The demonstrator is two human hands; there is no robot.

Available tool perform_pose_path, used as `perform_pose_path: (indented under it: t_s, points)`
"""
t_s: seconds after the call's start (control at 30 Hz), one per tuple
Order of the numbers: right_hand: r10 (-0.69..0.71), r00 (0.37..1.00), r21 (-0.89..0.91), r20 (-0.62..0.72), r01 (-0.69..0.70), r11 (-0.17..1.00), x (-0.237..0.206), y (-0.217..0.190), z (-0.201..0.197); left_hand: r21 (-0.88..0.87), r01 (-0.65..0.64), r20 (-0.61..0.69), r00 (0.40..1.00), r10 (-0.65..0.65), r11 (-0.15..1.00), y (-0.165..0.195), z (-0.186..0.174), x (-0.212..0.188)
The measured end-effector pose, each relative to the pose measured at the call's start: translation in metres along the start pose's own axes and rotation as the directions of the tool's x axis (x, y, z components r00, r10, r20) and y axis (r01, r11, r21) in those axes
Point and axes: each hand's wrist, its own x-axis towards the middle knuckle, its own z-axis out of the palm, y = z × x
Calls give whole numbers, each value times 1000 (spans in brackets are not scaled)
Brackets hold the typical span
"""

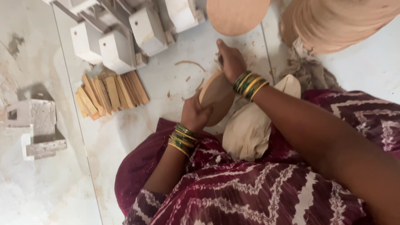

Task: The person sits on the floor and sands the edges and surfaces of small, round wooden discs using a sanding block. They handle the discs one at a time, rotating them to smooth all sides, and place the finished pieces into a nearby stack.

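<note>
My left hand [195, 113] grips the near edge of a round tan wooden disc [217, 98] that stands tilted on the floor in front of my lap. My right hand [230, 60] is closed over the disc's far edge and seems to hold something small against it; what it is I cannot tell. Green and gold bangles ring both wrists. A cream cloth bundle [250, 125] rests on my maroon patterned garment [258, 187], just right of the disc.
A fan of thin wooden slats [110, 93] lies on the white floor to the left. White painted blocks [118, 39] stand behind them, another block piece [37, 125] at far left. More round discs [237, 14] and a stacked pile [333, 23] sit at the top. Wood shavings are scattered about.
</note>
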Motion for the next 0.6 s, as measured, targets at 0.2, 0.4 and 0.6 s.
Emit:
perform_pose_path:
  t_s: [0.2, 0.4, 0.6]
  points:
    - [-363, 926, -106, 101, 373, 922, -33, -31, 23, 55, -94, -29, 995, 96, 994, -4, 6, 1]
    - [281, 955, 372, 99, -297, 879, -3, 22, 5, -26, 15, -18, 1000, -15, 1000, -6, 5, -6]
    - [-38, 998, 150, 41, 31, 988, -21, -20, 15, -28, 61, 36, 998, -60, 998, -5, 2, 3]
